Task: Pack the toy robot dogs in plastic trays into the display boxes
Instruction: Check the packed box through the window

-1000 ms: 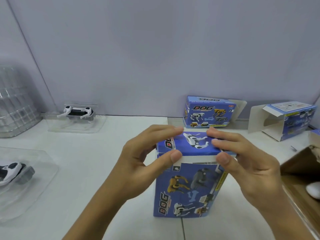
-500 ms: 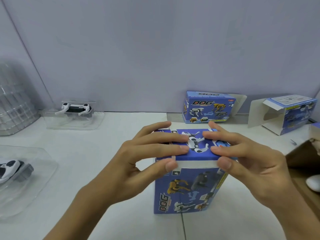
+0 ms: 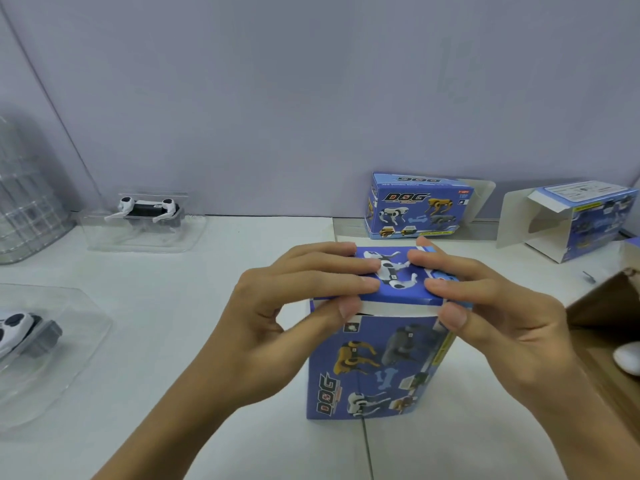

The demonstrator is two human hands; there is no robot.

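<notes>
Head view: a blue cardboard display box printed with robot dogs and "DOG" lettering (image 3: 375, 362) stands upright on end at lower centre of the frame on the white desk (image 3: 221, 306). Left hand (image 3: 277, 323) and right hand (image 3: 502, 313) hold its top flap from either side, fingers (image 3: 329, 271) laid flat on the blue flap, both thumbs pressing on the white tuck strip at the front edge; the flap is almost closed, a thin dark gap shows under it. Each hand pinches the flap between fingers and thumb. Upper left of centre: a white-and-black toy robot dog (image 3: 145, 209) sits in a clear plastic tray (image 3: 104, 233) at the back of the desk. Left edge: a second white-and-black toy dog (image 3: 15, 329), cut by the frame, in another clear plastic tray (image 3: 69, 358). Far upper left: a clear ribbed plastic stack (image 3: 24, 202), blurred. Upper right of centre: a second blue display box (image 3: 419, 209) lying on its long side by the wall, end flap open. Far right: a third blue display box (image 3: 581, 223), tilted, open end showing white inside. Right edge: a brown cardboard carton (image 3: 602, 306), with a white rounded object (image 3: 627, 356) inside, cannot tell what.
</notes>
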